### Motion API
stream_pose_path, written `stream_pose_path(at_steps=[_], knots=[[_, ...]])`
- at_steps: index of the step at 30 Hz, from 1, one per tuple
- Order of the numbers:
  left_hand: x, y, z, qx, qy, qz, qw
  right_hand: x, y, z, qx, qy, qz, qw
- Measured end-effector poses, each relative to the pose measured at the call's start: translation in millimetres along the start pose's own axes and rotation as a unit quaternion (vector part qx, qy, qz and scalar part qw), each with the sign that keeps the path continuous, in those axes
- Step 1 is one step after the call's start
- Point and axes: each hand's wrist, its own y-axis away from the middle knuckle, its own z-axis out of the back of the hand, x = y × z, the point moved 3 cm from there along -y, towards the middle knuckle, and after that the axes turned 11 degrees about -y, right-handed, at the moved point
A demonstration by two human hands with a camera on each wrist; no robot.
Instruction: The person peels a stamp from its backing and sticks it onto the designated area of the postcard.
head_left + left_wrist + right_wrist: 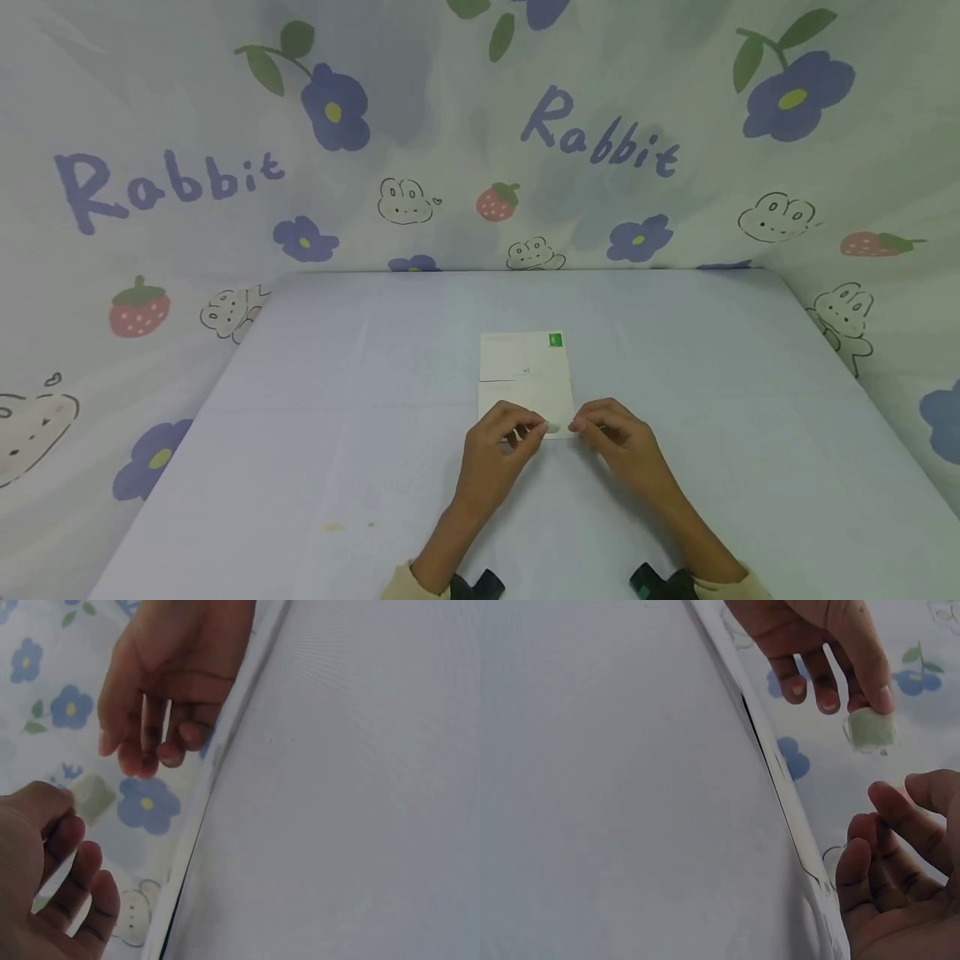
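Observation:
A small pale green square (pixel 873 728), like a sticker or stamp seen from behind, is pinched at its edge between the thumb and index finger of my left hand (pixel 498 454). In the head view it shows as a pale sliver over the lower edge of a white card (pixel 525 358). The card bears a green stamp (pixel 555 340) in its top right corner and a short dark line at its left. Beside the card's lower right corner, my right hand (pixel 626 446) has its fingers loosely bent, thumb and index apart with nothing between them.
The card is on a white-covered table (pixel 300 433). A curtain (pixel 465 125) printed with flowers, strawberries and rabbits surrounds the far edge and sides. Small yellowish marks (pixel 333 527) show on the table at the near left. Dark wrist cameras (pixel 478 586) sit at both cuffs.

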Motion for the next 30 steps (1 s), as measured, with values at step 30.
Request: stream_pose_path(at_steps=[30], knots=[[-0.4, -1.7, 0.1, 0.015, -0.028, -0.088, 0.9956, -2.6, 0.0, -2.0, 0.0, -0.059, -0.066, 0.9961]])
